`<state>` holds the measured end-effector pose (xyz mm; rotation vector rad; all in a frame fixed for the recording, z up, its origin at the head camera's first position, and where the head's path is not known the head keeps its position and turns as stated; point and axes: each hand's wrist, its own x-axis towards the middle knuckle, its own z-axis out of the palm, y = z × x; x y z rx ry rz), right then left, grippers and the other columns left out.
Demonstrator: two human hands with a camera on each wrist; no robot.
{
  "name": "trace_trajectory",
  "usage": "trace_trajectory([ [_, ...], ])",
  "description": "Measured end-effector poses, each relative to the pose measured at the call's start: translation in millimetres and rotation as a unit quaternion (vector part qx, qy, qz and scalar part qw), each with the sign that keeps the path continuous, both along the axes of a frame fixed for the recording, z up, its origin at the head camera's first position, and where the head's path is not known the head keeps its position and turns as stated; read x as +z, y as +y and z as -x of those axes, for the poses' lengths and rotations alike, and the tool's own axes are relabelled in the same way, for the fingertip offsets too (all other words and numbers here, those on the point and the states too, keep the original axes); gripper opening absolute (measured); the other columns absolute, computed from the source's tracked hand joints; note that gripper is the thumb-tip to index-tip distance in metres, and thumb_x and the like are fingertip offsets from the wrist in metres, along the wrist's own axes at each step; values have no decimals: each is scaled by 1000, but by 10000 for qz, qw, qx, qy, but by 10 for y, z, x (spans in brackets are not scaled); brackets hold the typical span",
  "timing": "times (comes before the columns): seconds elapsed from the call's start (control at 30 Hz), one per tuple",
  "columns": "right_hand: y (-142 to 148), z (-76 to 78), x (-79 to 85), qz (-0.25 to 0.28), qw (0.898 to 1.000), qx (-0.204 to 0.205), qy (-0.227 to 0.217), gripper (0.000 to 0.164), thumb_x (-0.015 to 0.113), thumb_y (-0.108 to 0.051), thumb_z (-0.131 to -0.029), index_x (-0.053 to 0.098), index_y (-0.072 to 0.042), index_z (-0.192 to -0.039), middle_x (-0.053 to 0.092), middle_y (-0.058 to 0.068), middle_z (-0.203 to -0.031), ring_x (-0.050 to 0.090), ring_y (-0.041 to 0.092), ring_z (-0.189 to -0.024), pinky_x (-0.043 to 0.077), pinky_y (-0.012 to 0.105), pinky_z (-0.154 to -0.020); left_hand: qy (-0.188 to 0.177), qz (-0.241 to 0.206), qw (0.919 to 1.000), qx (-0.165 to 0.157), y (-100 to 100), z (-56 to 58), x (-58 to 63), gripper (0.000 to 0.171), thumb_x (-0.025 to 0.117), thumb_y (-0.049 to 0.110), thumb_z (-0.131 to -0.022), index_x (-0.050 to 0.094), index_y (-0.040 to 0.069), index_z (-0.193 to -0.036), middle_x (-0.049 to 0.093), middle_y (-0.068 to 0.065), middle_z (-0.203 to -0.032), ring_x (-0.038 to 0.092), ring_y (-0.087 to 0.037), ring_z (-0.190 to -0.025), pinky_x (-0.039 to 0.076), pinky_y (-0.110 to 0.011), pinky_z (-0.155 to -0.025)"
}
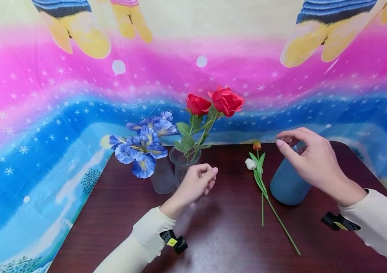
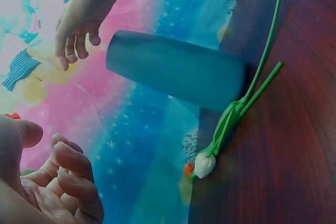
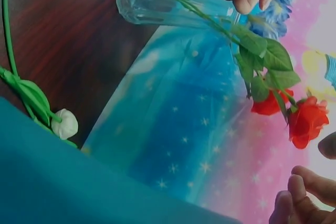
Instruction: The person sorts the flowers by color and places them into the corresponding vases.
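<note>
My left hand [image 1: 195,184] hangs in front of a clear glass vase [image 1: 173,153] with two red roses [image 1: 227,101] in it. Its fingers are loosely bent, with nothing between them. At the right, my right hand [image 1: 317,161] is raised beside the top of a blue-teal vase [image 1: 287,184] and partly hides it. In the right wrist view, that thumb and fingers [image 3: 296,187] stand apart and hold nothing. Between the hands, a white tulip [image 1: 250,164] and an orange tulip [image 1: 256,146] lie on the table, their green stems toward me.
Blue irises [image 1: 142,146] stand in another clear vase [image 1: 163,178], left of the roses. All stands on a dark reddish-brown table [image 1: 220,235]. A colourful cloth printed with snowflakes [image 1: 77,87] hangs behind the table and along its sides.
</note>
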<state>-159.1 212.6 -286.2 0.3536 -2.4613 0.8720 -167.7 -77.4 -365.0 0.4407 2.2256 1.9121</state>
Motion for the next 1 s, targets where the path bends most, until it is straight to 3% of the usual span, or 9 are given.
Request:
trace_trajectory([
  [0.17, 90, -6, 15, 75, 9999, -86, 51, 21, 71, -22, -95, 75, -14, -113, 66, 3, -102, 47, -12, -80, 38, 9, -68, 23, -13, 10000, -30, 59, 22, 24, 31, 55, 21, -104, 56, -1, -82, 50, 0, -60, 43, -10, -47, 38, -20, -48],
  [0.47, 308, 17, -6, -3, 9998, -179, 6, 26, 67, -21, -97, 71, -10, -121, 65, 14, -119, 42, -11, -96, 34, 28, -80, -45, 24, 10000, -81, 131, 33, 5, 30, 56, 20, -104, 56, -1, -82, 50, -1, -60, 44, -11, -47, 37, -20, -49],
  [0.57, 390, 44, -33, -100, 9996, -247, -120, 30, 66, -23, -98, 69, -9, -125, 62, 18, -126, 47, 1, -102, 34, 30, -81, -31, 54, 9999, -97, 142, 29, 5, 30, 56, 20, -103, 56, -1, -82, 50, -1, -60, 44, -11, -47, 37, -21, -49],
  [0.73, 512, 82, -92, -238, 9986, -226, -407, 39, 65, -25, -99, 63, -6, -133, 57, 23, -131, 51, 38, -112, 37, 41, -83, -24, 75, 9999, -128, 159, 22, 8, 31, 56, 21, -103, 56, -1, -82, 50, -1, -59, 44, -10, -47, 37, -21, -49],
  [0.9, 605, 96, -136, -255, 9979, -249, -537, 45, 63, -29, -99, 58, -6, -138, 55, 25, -136, 51, 46, -115, 40, 60, -85, -52, 120, 9997, -182, 167, 21, -3, 34, 56, 22, -104, 56, -6, -85, 50, -1, -59, 44, -9, -47, 37, -21, -50],
  [0.97, 643, 107, -150, -255, 9977, -305, -550, 46, 63, -30, -99, 58, -7, -139, 55, 26, -135, 53, 46, -112, 43, 54, -84, -63, 135, 9997, -197, 167, 23, -12, 36, 56, 23, -104, 56, -8, -87, 50, -1, -59, 44, -9, -47, 36, -21, -50],
  [1.0, 663, 115, -159, -255, 9976, -336, -550, 47, 63, -31, -99, 58, -7, -139, 55, 25, -134, 54, 44, -110, 45, 46, -84, -65, 142, 9997, -201, 166, 21, -12, 36, 56, 23, -104, 56, -9, -88, 50, -1, -59, 44, -9, -47, 36, -21, -50],
])
